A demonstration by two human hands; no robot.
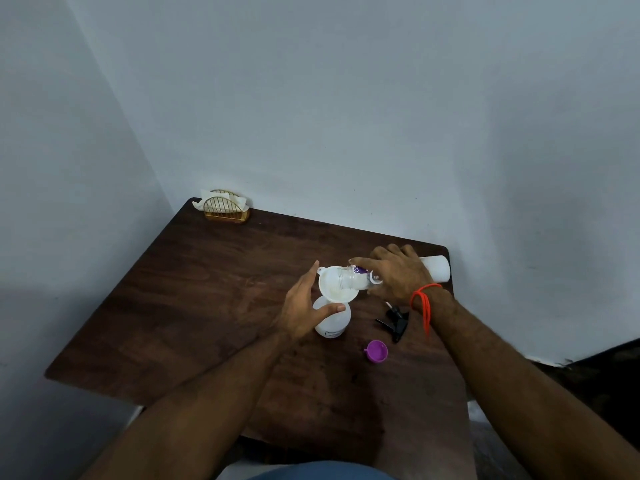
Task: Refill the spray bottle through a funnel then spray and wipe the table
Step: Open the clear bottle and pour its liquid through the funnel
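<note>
over funnel (335, 285), right hand (398, 273) tilting clear bottle (360, 277), left hand (304, 311) apparently steadying spray bottle (330, 322)

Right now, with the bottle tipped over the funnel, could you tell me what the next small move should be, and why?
Probably keep the clear refill bottle tilted and pour on: the right hand holds its mouth over the white funnel, which sits in the spray bottle steadied by the left hand. The black trigger head and purple cap lie on the table, so closing up comes later.
</note>
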